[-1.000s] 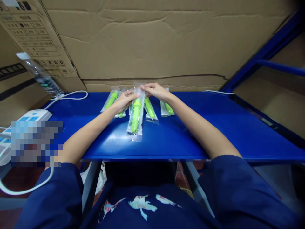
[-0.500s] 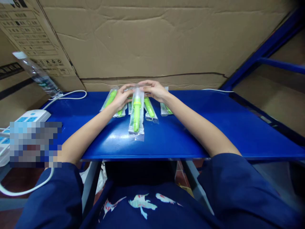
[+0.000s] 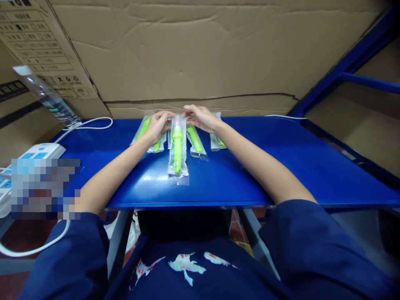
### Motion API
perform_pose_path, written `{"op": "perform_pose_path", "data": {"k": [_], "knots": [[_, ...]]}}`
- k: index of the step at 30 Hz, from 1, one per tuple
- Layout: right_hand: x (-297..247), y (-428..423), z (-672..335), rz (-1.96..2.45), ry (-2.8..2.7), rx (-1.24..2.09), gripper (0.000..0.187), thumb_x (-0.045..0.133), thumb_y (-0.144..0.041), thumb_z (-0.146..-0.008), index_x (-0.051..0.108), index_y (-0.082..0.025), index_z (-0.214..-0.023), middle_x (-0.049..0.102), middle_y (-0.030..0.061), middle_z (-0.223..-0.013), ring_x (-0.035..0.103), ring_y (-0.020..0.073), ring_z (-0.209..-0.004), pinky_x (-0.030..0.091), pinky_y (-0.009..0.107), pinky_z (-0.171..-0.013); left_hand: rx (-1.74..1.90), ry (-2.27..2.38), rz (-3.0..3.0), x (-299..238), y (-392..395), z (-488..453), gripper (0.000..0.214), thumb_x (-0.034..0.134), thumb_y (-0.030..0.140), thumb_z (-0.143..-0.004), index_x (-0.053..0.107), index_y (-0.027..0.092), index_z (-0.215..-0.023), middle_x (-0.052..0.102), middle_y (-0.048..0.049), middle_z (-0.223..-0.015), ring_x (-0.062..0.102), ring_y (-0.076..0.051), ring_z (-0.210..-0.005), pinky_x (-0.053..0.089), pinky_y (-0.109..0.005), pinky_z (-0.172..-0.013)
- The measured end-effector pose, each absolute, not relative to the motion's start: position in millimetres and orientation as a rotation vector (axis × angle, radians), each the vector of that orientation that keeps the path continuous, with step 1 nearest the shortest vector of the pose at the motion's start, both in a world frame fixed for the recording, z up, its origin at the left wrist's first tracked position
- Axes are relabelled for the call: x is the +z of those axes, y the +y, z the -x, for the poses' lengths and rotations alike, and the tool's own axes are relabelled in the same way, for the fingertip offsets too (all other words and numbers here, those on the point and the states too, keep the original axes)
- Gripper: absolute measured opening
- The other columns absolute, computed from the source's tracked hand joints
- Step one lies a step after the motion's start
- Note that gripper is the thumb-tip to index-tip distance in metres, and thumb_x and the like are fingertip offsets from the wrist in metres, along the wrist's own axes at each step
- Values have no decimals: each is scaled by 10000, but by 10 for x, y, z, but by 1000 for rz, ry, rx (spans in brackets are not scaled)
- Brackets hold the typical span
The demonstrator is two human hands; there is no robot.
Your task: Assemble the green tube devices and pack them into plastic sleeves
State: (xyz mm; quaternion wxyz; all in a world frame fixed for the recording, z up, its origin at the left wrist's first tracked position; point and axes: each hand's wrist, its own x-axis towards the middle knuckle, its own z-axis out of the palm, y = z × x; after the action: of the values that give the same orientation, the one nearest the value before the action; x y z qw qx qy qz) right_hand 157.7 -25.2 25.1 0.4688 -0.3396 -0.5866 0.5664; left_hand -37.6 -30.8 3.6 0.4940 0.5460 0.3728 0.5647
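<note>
A clear plastic packet (image 3: 177,160) holding a bright green, tube-shaped item with a clear upper end lies in the middle of the blue table, pointing toward me. At the left of its far end, my left hand (image 3: 158,126) has its fingers and thumb apart. My right hand (image 3: 202,118) is on the other side, fingers loosely bent and spread. Whether either fingertip touches the plastic is hard to make out. Similar packets lie around: one (image 3: 196,141) under my right hand, another (image 3: 216,143) by my right wrist, and one (image 3: 142,129) left of my left hand.
The blue table (image 3: 281,166) backs onto a large cardboard sheet (image 3: 203,54). At left are a plastic bottle (image 3: 51,100), a white power strip (image 3: 43,152) with cables and a blurred-out patch. A blue metal frame (image 3: 331,87) borders the right side.
Both hands have loosened around the packet's far end, and the fingers have parted from it. The packet has shifted slightly left and lies flatter.
</note>
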Motion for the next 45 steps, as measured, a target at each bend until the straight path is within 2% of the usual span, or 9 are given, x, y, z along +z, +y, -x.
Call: {"op": "perform_pose_path", "data": {"k": [3, 7, 13, 15, 22, 28, 31, 37, 45], "knots": [[234, -254, -1578, 859, -1515, 1320, 247, 877, -258, -826, 647, -172, -799, 682, 40, -841, 644, 140, -817, 579, 279, -839, 1394, 925, -1323, 22, -282, 372, 239, 765, 372, -869, 651, 171, -805, 727, -45, -885, 705, -151, -794, 593, -264, -710], [207, -247, -1574, 852, -1454, 1292, 423, 962, -145, -675, 621, -193, -921, 687, -10, -829, 654, 118, -798, 567, 234, -780, 1439, 930, -1351, -9, -265, 371, 365, 914, 314, -716, 607, 195, -872, 716, -3, -841, 673, -120, -737, 554, -234, -690], [273, -330, -1559, 904, -1463, 1598, 278, 774, -370, -946, 603, -169, -857, 657, 34, -776, 608, 110, -666, 526, 197, -581, 1471, 880, -1295, -27, -251, 338, 450, 947, 333, -699, 590, 212, -944, 723, -6, -924, 685, -121, -773, 550, -243, -734], [308, -367, -1556, 911, -1474, 1643, 241, 727, -347, -985, 616, -163, -876, 640, 25, -760, 587, 102, -623, 498, 188, -530, 1460, 867, -1296, -35, -235, 332, 432, 942, 369, -718, 592, 204, -910, 703, -5, -877, 691, -132, -783, 566, -263, -775], [344, -394, -1567, 843, -1453, 1683, 161, 712, -227, -977, 596, -166, -883, 605, -6, -752, 581, 94, -632, 481, 170, -513, 1116, 749, -1309, -34, -261, 314, 407, 770, 564, -887, 664, 171, -899, 728, -77, -834, 754, -260, -955, 624, -399, -904], [292, -339, -1590, 848, -1523, 1691, 309, 644, -500, -1017, 598, -195, -1003, 653, 32, -856, 618, 129, -682, 537, 219, -546, 1150, 780, -1343, -15, -327, 267, 362, 759, 528, -907, 700, 177, -974, 744, -77, -880, 753, -273, -1015, 612, -398, -952], [284, -351, -1582, 815, -1567, 1685, 375, 662, -561, -993, 571, -199, -973, 615, 11, -792, 587, 118, -633, 529, 224, -550, 1176, 832, -1378, -5, -355, 239, 400, 748, 581, -897, 714, 191, -983, 737, -71, -888, 748, -272, -1015, 610, -400, -932], [297, -384, -1556, 739, -1548, 1689, 268, 718, -341, -981, 520, -198, -871, 461, -54, -628, 364, 73, -496, 349, 188, -454, 1205, 842, -1375, 44, -434, 196, 394, 767, 580, -880, 699, 192, -899, 707, -64, -862, 736, -276, -1009, 597, -418, -919], [328, -441, -1476, 738, -1508, 1559, 318, 723, -201, -920, 448, -202, -760, 373, -83, -600, 298, 56, -497, 275, 157, -448, 1244, 858, -1361, 76, -475, 158, 407, 751, 602, -887, 684, 201, -876, 708, -67, -883, 724, -287, -1041, 589, -406, -911]]}}
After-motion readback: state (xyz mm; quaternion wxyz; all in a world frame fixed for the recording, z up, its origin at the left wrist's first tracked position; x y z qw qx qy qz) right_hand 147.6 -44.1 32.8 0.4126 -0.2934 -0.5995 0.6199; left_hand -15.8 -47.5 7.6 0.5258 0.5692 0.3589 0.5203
